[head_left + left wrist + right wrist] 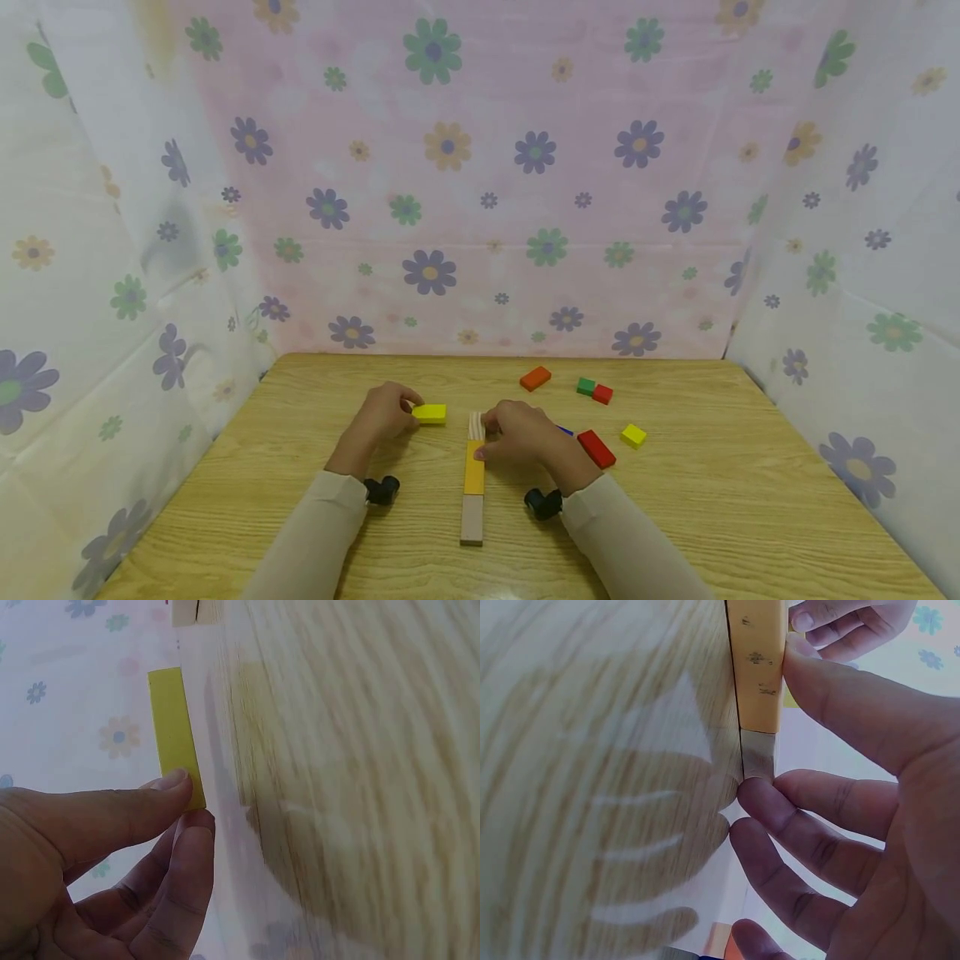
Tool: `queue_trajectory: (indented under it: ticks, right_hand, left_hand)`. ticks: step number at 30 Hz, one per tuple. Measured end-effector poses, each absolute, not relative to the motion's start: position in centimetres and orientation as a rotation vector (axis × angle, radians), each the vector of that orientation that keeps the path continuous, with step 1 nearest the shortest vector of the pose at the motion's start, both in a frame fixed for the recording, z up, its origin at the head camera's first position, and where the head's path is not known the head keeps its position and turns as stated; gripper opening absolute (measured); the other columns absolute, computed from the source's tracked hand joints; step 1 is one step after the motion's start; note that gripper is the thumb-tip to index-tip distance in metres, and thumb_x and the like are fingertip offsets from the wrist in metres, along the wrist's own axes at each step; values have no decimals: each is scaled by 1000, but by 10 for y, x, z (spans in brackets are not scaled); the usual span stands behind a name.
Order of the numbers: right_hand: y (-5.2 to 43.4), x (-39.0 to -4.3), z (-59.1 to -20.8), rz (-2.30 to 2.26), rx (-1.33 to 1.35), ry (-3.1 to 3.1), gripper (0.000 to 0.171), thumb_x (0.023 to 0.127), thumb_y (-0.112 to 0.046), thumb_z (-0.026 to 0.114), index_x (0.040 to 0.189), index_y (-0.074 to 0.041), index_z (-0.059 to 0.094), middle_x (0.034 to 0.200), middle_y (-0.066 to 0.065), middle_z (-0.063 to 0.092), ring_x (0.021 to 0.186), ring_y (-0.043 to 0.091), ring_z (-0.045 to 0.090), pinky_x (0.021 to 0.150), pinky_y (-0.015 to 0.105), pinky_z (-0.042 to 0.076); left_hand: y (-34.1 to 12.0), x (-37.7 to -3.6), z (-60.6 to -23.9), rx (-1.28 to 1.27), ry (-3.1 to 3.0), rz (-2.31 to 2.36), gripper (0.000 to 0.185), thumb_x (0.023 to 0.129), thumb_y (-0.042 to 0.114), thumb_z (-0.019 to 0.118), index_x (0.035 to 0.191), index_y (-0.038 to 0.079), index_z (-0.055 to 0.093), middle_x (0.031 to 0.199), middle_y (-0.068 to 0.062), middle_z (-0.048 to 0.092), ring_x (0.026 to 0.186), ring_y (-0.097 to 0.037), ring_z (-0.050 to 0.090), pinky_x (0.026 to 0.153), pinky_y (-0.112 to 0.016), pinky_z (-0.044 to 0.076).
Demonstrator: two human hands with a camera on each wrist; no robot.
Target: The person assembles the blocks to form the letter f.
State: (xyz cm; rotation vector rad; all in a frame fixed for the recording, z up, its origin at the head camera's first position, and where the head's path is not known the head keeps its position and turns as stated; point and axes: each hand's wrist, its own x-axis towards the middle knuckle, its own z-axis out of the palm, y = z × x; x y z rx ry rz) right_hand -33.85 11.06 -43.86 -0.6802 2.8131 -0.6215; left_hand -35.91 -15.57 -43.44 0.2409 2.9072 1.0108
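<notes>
Nearest the camera, two beige sleeves [311,533] reach in over a wood-grain table [780,525]. The left hand [384,410] pinches a flat yellow rectangular block [432,413] by one end between thumb and fingertips; the block looks just above the table, left of a straight row and apart from it. That row runs away from the person: a bare-wood block [472,521], an orange-yellow block [475,471] and a striped bare-wood block [476,423], end to end. The right hand [525,435] has its thumb against the orange-yellow block and bent fingertips at the row's far end; whether they grip or merely touch, I cannot tell. The yellow block is probably painted wood: light, rigid, hard to damage, perhaps slightly slick. Its end suits a light pinch, though gripping nearer the middle should limit tipping. A red block [596,449] lies beyond the right wrist.
</notes>
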Motion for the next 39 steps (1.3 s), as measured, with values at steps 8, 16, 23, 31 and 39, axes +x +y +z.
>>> queue_trajectory:
  ticks: [8,16,23,31,39]
  right_hand:
    - [111,-337,-437,-634,-668,2802,33,84,-50,84,87,-22,67,91,-9,67,81,14,52,78,42,38]
    - [110,-336,-434,-638,-641,2805,42,83,-50,85,111,-20,75,104,-9,72,92,12,59,86,44,46]
    - [109,-335,-434,-633,-634,2794,39,84,-49,84,108,-20,74,103,-9,72,90,14,59,87,46,45]
    - [110,-333,-434,-650,-620,2799,62,84,-49,84,134,-15,70,124,0,74,119,21,66,107,56,46]
    - [110,-335,-435,-637,-681,2803,41,86,-48,83,112,-17,78,98,-5,76,90,14,64,87,46,50]
  left_hand:
    - [-148,-359,-434,238,2894,1007,35,86,1,81,120,9,78,107,-13,71,99,-29,66,82,-39,58]
    - [-143,-360,-435,263,2904,992,33,86,3,82,117,10,79,103,-10,70,95,-25,64,80,-38,58]
    - [-137,-360,-437,268,2896,969,34,85,3,83,117,12,79,103,-9,71,95,-24,65,85,-40,58]
    - [-131,-360,-437,283,2885,984,34,84,3,84,117,12,79,104,-10,72,96,-26,66,84,-42,58]
    - [-127,-360,-438,279,2873,992,33,84,1,83,115,11,79,103,-10,72,95,-26,66,83,-42,59]
